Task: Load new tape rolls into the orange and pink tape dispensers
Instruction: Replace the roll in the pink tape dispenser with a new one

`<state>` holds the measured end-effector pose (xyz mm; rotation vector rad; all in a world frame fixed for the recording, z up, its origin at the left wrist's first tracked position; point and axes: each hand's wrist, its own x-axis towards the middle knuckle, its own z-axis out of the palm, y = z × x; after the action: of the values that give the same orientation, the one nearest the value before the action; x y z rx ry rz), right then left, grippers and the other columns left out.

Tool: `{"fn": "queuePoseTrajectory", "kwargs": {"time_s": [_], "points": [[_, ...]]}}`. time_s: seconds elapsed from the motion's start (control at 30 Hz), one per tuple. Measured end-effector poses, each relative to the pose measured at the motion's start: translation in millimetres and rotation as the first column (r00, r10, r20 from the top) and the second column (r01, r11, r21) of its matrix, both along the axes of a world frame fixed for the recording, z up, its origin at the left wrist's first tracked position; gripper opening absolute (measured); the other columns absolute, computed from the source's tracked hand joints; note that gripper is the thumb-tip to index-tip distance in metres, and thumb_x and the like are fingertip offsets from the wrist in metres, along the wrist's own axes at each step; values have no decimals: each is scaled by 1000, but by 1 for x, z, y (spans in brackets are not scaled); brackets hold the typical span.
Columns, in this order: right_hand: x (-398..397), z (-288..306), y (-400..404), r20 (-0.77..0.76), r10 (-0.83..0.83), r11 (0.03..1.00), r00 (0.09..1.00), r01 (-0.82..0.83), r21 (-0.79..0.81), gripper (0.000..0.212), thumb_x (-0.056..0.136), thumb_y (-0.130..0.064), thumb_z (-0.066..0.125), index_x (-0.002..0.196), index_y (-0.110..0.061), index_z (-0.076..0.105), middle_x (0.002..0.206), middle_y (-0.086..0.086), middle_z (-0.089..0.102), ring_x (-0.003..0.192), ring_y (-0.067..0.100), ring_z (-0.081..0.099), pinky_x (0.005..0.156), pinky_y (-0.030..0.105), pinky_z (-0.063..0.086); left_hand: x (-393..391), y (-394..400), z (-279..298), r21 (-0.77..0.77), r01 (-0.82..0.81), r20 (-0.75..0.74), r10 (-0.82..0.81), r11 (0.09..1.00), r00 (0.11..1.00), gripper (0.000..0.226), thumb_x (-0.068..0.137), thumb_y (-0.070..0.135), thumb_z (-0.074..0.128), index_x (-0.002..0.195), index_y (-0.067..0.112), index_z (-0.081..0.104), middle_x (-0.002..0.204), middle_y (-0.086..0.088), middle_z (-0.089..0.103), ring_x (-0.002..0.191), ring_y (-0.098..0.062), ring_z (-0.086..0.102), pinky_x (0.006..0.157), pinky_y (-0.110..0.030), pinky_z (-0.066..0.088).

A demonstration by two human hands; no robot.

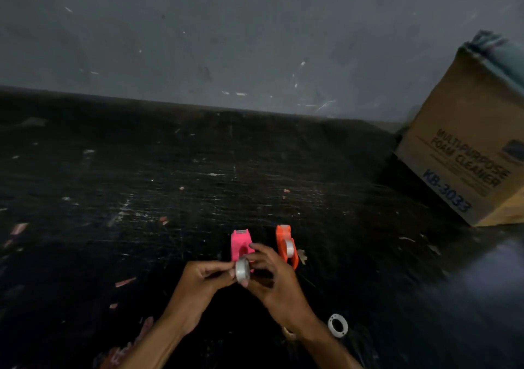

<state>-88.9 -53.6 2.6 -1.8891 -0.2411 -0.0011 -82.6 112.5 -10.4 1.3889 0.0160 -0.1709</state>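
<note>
A pink tape dispenser (240, 243) stands on the dark table, its rear partly hidden by my fingers. To its right stands an orange tape dispenser (285, 244) with a clear tape roll sitting in it. Just in front of the pink one, both hands hold a clear tape roll (243, 270) above the table. My left hand (202, 280) pinches the roll's left side. My right hand (271, 275) grips it from the right, fingers curled around it.
A white empty tape core (337, 325) lies on the table right of my right forearm. A cardboard box (470, 153) printed "Multi-Purpose Foam Cleaner" stands at the far right. A grey wall rises behind the scratched black table (141, 198), which carries scattered paper scraps.
</note>
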Motion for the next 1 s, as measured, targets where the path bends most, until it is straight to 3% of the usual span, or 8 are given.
{"fn": "queuePoseTrajectory", "kwargs": {"time_s": [0.13,0.27,0.37,0.43,0.6,0.7,0.83,1.0], "points": [[32,-6,-2,-14,26,998,1000,-27,-62,63,80,-12,72,118,-55,46,106,-23,68,106,4,63,93,19,51,27,-3,-3,38,-20,11,20,999,1000,24,76,-3,66,85,16,78,88,-2,79,86,-10,70,73,-14,54],[68,-16,-2,-40,86,982,995,-92,-166,53,80,-1,65,125,-27,52,124,0,62,115,11,59,101,38,50,55,-4,-23,183,-154,11,155,971,988,43,75,-14,62,84,27,72,73,17,76,76,2,68,63,-6,49],[85,-24,-2,-28,130,955,991,-132,-265,44,82,-7,66,122,-21,55,123,0,60,115,11,57,101,40,49,62,-6,-42,295,-67,3,69,953,998,45,71,-10,68,105,20,69,82,17,74,83,-3,69,69,-9,51],[93,-29,-4,-35,176,931,984,-178,-320,43,82,-9,67,122,-23,55,120,-5,58,115,10,57,101,35,48,61,-9,-50,286,-2,0,2,958,1000,49,67,-1,76,106,27,68,90,12,77,90,-8,70,75,-14,52],[109,-25,-11,-76,288,845,955,-291,-449,43,81,-14,68,121,-23,56,116,-2,60,107,8,55,93,19,42,58,-13,-64,414,-59,93,22,908,995,49,75,5,73,112,33,58,117,5,60,111,-13,60,98,-35,48],[115,-19,-10,-80,341,801,937,-334,-497,41,79,-10,69,118,-18,58,121,6,62,111,15,57,96,25,45,57,-11,-68,468,-65,121,9,882,993,48,77,12,73,118,31,58,120,14,57,114,-3,55,101,-36,47],[119,-12,-6,-125,384,742,915,-386,-548,40,80,-7,67,119,-14,59,126,9,60,115,20,56,98,30,46,57,-10,-68,519,-51,165,-42,853,985,55,78,19,71,117,52,50,126,32,47,118,14,45,101,-28,45],[125,-9,0,-160,349,708,923,-372,-600,26,76,-1,69,100,-11,68,109,12,68,100,25,63,87,38,52,57,-9,-71,541,-29,158,-68,840,985,57,79,22,69,123,51,45,124,17,61,112,6,55,97,-31,50]]}}
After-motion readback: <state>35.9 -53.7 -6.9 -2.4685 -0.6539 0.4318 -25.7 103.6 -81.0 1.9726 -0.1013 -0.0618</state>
